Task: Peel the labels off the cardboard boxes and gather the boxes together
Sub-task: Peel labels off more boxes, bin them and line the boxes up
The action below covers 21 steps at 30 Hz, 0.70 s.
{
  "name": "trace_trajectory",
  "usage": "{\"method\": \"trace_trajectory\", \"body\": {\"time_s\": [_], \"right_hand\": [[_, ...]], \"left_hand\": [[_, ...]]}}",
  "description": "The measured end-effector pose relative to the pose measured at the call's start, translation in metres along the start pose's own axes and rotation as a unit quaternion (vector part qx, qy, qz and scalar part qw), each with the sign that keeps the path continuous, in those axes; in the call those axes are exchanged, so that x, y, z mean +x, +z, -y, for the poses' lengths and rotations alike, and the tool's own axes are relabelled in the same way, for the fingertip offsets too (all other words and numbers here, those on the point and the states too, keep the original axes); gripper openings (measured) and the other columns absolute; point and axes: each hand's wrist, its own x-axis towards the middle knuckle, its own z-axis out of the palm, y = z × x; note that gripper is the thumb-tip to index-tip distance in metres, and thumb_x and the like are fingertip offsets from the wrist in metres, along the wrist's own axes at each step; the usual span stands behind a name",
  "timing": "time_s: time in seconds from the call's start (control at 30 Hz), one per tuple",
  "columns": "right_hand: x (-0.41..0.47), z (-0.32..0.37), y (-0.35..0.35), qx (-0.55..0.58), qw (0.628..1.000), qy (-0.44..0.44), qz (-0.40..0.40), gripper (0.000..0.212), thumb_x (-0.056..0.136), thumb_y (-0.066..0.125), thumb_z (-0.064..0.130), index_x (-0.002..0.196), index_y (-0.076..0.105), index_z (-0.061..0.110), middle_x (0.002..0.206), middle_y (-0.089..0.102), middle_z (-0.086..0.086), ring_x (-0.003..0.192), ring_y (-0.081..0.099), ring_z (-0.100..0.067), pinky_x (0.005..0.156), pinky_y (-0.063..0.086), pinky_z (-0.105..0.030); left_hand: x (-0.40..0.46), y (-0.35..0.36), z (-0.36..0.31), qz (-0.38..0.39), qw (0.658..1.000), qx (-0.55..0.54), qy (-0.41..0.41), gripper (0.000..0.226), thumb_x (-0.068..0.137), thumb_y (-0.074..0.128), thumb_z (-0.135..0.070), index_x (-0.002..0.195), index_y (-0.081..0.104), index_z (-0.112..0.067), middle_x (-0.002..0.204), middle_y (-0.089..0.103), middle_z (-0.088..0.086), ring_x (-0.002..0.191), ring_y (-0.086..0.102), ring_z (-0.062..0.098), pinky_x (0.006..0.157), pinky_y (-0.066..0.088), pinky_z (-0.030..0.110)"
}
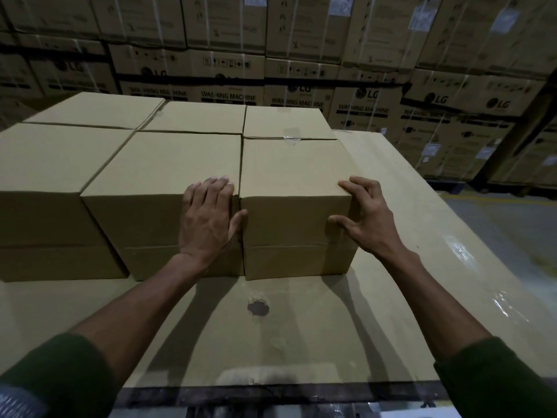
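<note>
Several plain cardboard boxes stand packed together in two rows on a flat cardboard-covered surface (301, 327). My left hand (208, 218) lies flat against the front of the middle front box (150, 188), at the seam with the right front box (289, 188), its thumb on that box. My right hand (366, 218) rests with spread fingers on the right front box's near right corner, thumb on the front face. No label shows on the visible faces. A bit of clear tape (291, 140) sits on the seam behind the right front box.
The surface has a torn hole (258, 307) in front of the boxes and shiny plastic wrap (488, 282) down its right side. Stacked washing machine cartons (361, 107) form a wall behind. Bare floor (512, 221) lies to the right.
</note>
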Motion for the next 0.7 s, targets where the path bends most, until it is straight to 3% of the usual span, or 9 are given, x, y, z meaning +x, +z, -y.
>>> {"method": "trace_trajectory", "body": {"time_s": [0.2,0.5,0.7], "right_hand": [[0.0,0.001,0.0,-0.005,1.0,0.004,0.007,0.078,0.079,0.081,0.043,0.145,0.044,0.027,0.148,0.034,-0.001,0.133,0.042,-0.028,0.101,0.05,-0.055],[0.001,0.006,-0.005,-0.006,1.0,0.022,0.021,0.085,0.074,0.085,0.042,0.143,0.042,0.02,0.147,0.038,-0.005,0.131,0.044,-0.028,0.101,0.051,-0.054],[0.004,0.008,-0.009,0.009,0.999,0.029,0.027,0.067,0.09,0.06,0.061,0.143,0.043,0.025,0.149,0.04,-0.004,0.131,0.046,-0.027,0.102,0.049,-0.051]], "left_hand": [[0.0,-0.002,0.0,0.012,1.0,-0.007,-0.002,0.062,0.097,0.043,-0.054,0.138,0.045,-0.008,0.14,0.051,0.016,0.132,0.045,0.035,0.115,0.026,0.048],[0.007,-0.017,-0.005,0.039,0.999,-0.012,-0.019,0.063,0.09,0.056,-0.062,0.129,0.049,-0.014,0.133,0.053,0.013,0.125,0.049,0.031,0.108,0.032,0.047],[0.011,-0.025,-0.006,0.071,0.997,-0.004,-0.022,0.067,0.085,0.059,-0.065,0.128,0.046,-0.015,0.132,0.052,0.01,0.125,0.047,0.028,0.108,0.032,0.045]]}}
